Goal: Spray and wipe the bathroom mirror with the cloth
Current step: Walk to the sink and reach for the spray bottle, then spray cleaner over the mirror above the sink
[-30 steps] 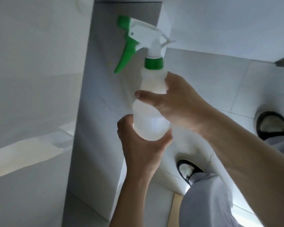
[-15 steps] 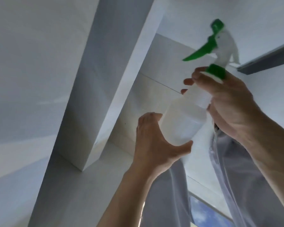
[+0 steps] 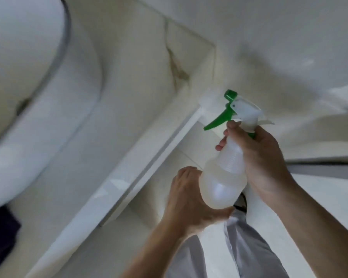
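Observation:
A translucent spray bottle [image 3: 222, 183] with a white head and green trigger [image 3: 219, 119] is upright in front of me, slightly right of centre. My right hand [image 3: 259, 159] grips its neck just under the trigger. My left hand [image 3: 189, 197] cups the rounded base from below and the left. No mirror shows. A dark cloth-like patch [image 3: 0, 235] lies at the lower left edge; it is too blurred to identify.
A white basin rim [image 3: 38, 125] curves through the upper left, on a pale counter [image 3: 129, 87]. A white cabinet edge [image 3: 149, 161] runs diagonally through the middle. My grey trouser legs [image 3: 249, 247] and pale floor tiles fill the lower right.
The view has swung from the cabinet side and floor toward the counter and basin. Both hands have kept the bottle, which has turned more upright; my right hand sits just below the trigger.

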The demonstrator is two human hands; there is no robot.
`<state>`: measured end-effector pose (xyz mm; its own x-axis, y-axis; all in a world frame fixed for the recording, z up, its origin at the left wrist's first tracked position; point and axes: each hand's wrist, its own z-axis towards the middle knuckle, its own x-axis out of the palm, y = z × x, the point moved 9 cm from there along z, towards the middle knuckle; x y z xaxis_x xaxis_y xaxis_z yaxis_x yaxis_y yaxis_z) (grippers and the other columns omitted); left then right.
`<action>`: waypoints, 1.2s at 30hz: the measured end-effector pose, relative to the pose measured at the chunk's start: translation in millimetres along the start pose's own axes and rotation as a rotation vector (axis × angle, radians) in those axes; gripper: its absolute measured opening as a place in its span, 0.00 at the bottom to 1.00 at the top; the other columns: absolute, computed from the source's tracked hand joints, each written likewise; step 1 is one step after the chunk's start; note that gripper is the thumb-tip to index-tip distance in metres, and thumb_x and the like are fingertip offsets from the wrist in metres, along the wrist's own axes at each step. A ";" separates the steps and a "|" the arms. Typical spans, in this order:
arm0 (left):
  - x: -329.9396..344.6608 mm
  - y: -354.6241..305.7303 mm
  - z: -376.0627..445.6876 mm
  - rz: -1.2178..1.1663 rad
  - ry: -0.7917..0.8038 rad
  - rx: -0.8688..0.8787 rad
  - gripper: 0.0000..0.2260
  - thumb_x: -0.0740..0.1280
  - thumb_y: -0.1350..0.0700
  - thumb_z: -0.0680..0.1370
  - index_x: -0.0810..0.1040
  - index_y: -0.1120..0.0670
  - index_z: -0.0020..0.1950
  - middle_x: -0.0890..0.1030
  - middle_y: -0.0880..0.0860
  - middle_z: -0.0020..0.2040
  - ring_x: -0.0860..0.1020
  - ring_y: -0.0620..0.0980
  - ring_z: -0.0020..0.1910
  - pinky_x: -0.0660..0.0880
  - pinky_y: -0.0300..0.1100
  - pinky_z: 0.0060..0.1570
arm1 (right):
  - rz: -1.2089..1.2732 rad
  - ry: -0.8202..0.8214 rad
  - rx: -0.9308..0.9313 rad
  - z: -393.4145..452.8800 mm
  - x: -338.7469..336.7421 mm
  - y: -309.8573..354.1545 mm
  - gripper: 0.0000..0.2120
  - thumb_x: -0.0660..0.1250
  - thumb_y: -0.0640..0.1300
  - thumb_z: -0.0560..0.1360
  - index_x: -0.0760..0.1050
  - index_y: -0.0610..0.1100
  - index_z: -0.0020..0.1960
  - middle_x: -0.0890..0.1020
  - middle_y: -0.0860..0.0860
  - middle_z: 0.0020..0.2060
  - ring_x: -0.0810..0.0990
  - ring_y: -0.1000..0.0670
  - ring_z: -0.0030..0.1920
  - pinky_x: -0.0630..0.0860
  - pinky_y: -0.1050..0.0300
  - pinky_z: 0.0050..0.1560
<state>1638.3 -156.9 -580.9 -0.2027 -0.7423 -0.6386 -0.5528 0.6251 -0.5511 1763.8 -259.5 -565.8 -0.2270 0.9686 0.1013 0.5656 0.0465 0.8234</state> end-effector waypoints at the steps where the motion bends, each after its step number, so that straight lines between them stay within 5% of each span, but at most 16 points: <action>1: -18.2 -12.2 0.0 0.006 -0.025 0.030 0.33 0.81 0.36 0.61 0.67 0.40 0.57 0.66 0.35 0.51 0.64 0.38 0.57 0.61 0.26 0.59 | -0.006 0.000 -0.033 -3.5 4.7 22.4 0.09 0.72 0.56 0.74 0.83 0.54 0.38 0.85 0.51 0.35 0.84 0.43 0.44 0.77 0.32 0.60; 5: -94.4 -50.5 -16.6 0.023 -0.148 0.096 0.33 0.81 0.35 0.61 0.76 0.45 0.60 0.73 0.39 0.55 0.69 0.41 0.62 0.63 0.37 0.69 | 0.035 0.056 -0.091 -23.2 24.0 105.3 0.11 0.73 0.52 0.77 0.84 0.52 0.37 0.85 0.50 0.36 0.82 0.40 0.47 0.74 0.31 0.64; 10: -159.2 -70.9 -73.7 -0.028 -0.267 0.047 0.42 0.76 0.28 0.59 0.75 0.44 0.69 0.72 0.38 0.64 0.67 0.39 0.68 0.59 0.30 0.67 | 0.152 0.256 -0.077 -54.0 67.6 181.3 0.03 0.72 0.39 0.76 0.80 0.44 0.44 0.84 0.48 0.35 0.83 0.48 0.40 0.78 0.44 0.57; 13: -179.3 -67.7 -112.1 -0.063 -0.322 -0.043 0.44 0.76 0.27 0.57 0.76 0.43 0.70 0.73 0.35 0.67 0.68 0.35 0.69 0.63 0.30 0.69 | 0.162 0.401 -0.046 -86.3 108.3 207.7 0.10 0.73 0.47 0.70 0.80 0.41 0.46 0.83 0.47 0.36 0.82 0.49 0.38 0.77 0.47 0.53; 15: -196.0 -64.7 -140.6 -0.130 -0.398 -0.131 0.45 0.77 0.28 0.55 0.77 0.43 0.70 0.76 0.37 0.68 0.71 0.36 0.68 0.70 0.37 0.69 | 0.156 0.446 -0.073 -107.8 129.2 221.6 0.10 0.75 0.48 0.71 0.81 0.41 0.45 0.83 0.45 0.36 0.82 0.45 0.39 0.77 0.43 0.54; 19: -222.2 -66.7 -185.3 -0.202 -0.529 -0.291 0.49 0.79 0.30 0.54 0.75 0.47 0.72 0.76 0.39 0.68 0.73 0.38 0.65 0.70 0.35 0.63 | 0.083 0.557 -0.130 -144.2 161.7 243.9 0.12 0.75 0.52 0.75 0.83 0.43 0.43 0.84 0.44 0.38 0.84 0.45 0.38 0.80 0.40 0.56; 22: -244.3 -70.3 -195.7 -0.198 -0.524 -0.315 0.43 0.83 0.37 0.58 0.75 0.46 0.70 0.77 0.40 0.64 0.72 0.38 0.60 0.68 0.33 0.56 | 0.116 0.607 -0.158 -145.5 176.1 263.7 0.11 0.73 0.52 0.76 0.85 0.46 0.40 0.83 0.42 0.37 0.82 0.45 0.35 0.82 0.42 0.48; 25: -262.8 -70.3 -200.0 -0.178 -0.472 -0.292 0.39 0.83 0.38 0.60 0.76 0.43 0.68 0.76 0.38 0.62 0.73 0.38 0.60 0.68 0.33 0.54 | 0.153 0.701 -0.104 -149.3 192.5 275.3 0.06 0.72 0.49 0.77 0.86 0.48 0.48 0.84 0.40 0.43 0.83 0.42 0.38 0.81 0.49 0.43; 28: -269.5 -76.1 -190.8 -0.230 -0.414 -0.224 0.37 0.82 0.35 0.58 0.76 0.38 0.64 0.76 0.35 0.62 0.74 0.36 0.60 0.68 0.29 0.52 | 0.145 0.655 -0.146 -145.4 198.8 294.2 0.10 0.73 0.49 0.74 0.84 0.44 0.50 0.85 0.40 0.43 0.83 0.42 0.34 0.79 0.51 0.38; 32: -284.5 -72.7 -169.3 -0.331 -0.403 -0.186 0.40 0.81 0.33 0.57 0.77 0.39 0.66 0.78 0.36 0.63 0.75 0.38 0.62 0.73 0.40 0.62 | -0.031 0.555 -0.312 -153.2 219.2 328.1 0.11 0.72 0.49 0.79 0.83 0.41 0.49 0.84 0.44 0.37 0.80 0.45 0.29 0.77 0.53 0.34; 36: -320.6 -64.0 -149.6 -0.365 -0.391 -0.102 0.29 0.84 0.39 0.58 0.78 0.35 0.56 0.81 0.34 0.57 0.76 0.34 0.58 0.73 0.33 0.55 | -0.126 0.500 -0.362 -160.1 243.9 340.6 0.16 0.67 0.52 0.81 0.82 0.42 0.42 0.82 0.45 0.33 0.79 0.50 0.30 0.77 0.58 0.34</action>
<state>1617.8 5.0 -260.5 0.3216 -0.7496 -0.5786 -0.6108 0.3027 -0.7316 1774.1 -46.5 -171.3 -0.6672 0.7255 0.1685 0.2263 -0.0180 0.9739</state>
